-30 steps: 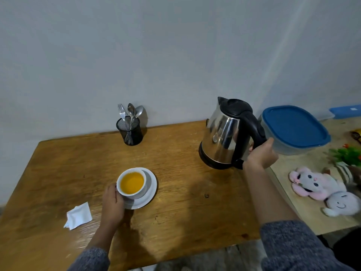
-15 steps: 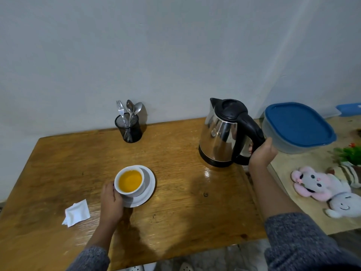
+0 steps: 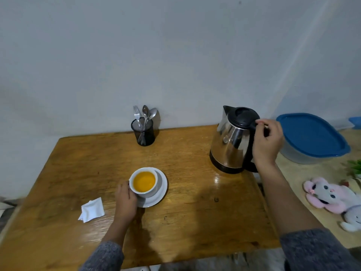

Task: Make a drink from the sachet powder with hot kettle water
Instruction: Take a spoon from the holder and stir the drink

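Observation:
A white cup (image 3: 146, 193) full of orange drink sits on a white saucer (image 3: 161, 189) near the middle of the wooden table (image 3: 195, 222). My left hand (image 3: 126, 200) wraps the cup's left side. The steel kettle (image 3: 230, 145) with its black lid stands upright at the table's back right. My right hand (image 3: 267, 145) hovers in front of the kettle's handle, fingers loosely apart, thumb tip by the lid's rim; the handle is mostly hidden behind it. A torn white sachet (image 3: 92, 210) lies flat to the left of the cup.
A black mesh holder (image 3: 143, 133) with spoons and a fork stands at the back by the wall. On a lower surface to the right are a blue-lidded container (image 3: 310, 135), plush toys (image 3: 328, 194) and a small green plant (image 3: 355, 167).
The kettle went from held and tilted to standing on the table. My right hand slid up from the handle's lower part and loosened. The left hand stays on the cup.

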{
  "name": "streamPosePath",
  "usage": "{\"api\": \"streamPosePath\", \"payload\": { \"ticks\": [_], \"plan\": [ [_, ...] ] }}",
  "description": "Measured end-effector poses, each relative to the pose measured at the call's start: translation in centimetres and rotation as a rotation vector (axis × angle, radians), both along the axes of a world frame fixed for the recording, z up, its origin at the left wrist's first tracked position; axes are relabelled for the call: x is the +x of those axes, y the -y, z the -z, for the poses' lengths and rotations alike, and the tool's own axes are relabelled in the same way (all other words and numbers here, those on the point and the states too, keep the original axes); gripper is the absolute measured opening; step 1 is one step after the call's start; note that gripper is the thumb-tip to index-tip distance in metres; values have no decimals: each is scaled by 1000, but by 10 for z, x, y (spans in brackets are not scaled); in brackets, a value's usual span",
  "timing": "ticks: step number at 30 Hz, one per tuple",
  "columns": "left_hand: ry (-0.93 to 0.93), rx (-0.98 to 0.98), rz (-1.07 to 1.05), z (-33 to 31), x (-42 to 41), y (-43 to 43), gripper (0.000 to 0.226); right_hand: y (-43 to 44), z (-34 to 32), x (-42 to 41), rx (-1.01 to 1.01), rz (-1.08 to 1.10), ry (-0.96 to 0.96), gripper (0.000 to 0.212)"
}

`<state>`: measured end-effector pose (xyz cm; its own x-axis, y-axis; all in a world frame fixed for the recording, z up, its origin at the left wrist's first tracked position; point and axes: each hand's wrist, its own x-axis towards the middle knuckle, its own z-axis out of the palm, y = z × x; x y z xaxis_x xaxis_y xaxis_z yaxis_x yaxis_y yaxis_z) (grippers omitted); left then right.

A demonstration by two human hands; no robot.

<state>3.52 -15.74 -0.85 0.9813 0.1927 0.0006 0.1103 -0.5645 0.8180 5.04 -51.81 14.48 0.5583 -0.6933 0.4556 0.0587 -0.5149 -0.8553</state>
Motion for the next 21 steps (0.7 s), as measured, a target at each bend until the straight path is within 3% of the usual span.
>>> {"api": "streamPosePath", "payload": {
  "ticks": [6, 12, 21],
  "plan": [
    [-17, -20, 43, -4, -1, -5, 19, -75, 5, 36, -57, -325, -110, 17],
    [-30, -16, 121, -8, 0, -10, 25, -165, 34, 98, -1, -699, -497, 17],
    [-50, -33, 190, -6, -1, -20, 23, -245, 55, 201, 141, -610, -688, 23]
  ]
}}
